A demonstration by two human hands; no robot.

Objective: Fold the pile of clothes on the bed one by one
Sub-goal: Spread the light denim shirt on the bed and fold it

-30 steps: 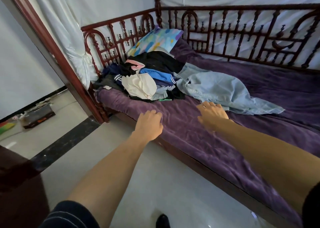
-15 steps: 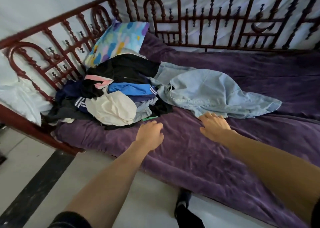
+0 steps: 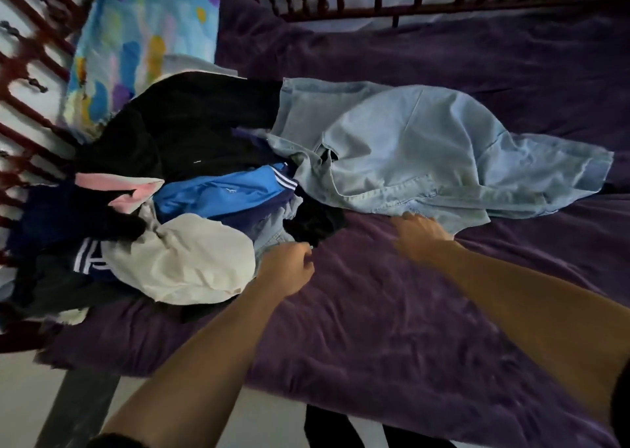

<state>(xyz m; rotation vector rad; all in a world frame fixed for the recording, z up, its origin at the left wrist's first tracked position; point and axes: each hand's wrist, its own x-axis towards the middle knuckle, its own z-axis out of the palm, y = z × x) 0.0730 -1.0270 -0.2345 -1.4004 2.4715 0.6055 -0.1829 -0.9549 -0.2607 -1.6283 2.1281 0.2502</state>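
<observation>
A pile of clothes [image 3: 191, 188] lies on the left of the purple bed [image 3: 392, 328]: black, bright blue, cream, pink and navy pieces. A light blue denim garment [image 3: 426, 151] spreads out to the right of the pile. My left hand [image 3: 289, 267] hovers with loosely curled fingers at the pile's near edge, beside the cream piece, and holds nothing. My right hand [image 3: 419, 233] reaches with its fingers on the near hem of the denim garment; whether it grips the cloth is blurred.
A colourful pillow [image 3: 136, 38] leans against the dark red wooden railing [image 3: 30, 83] at the head end. The railing also runs along the far side [image 3: 426, 1]. Pale floor [image 3: 27, 396] shows below the bed's near edge.
The view has moved closer to the bed. Both hands have moved forward: the left up to the pile's edge, the right onto the hem of the denim garment.
</observation>
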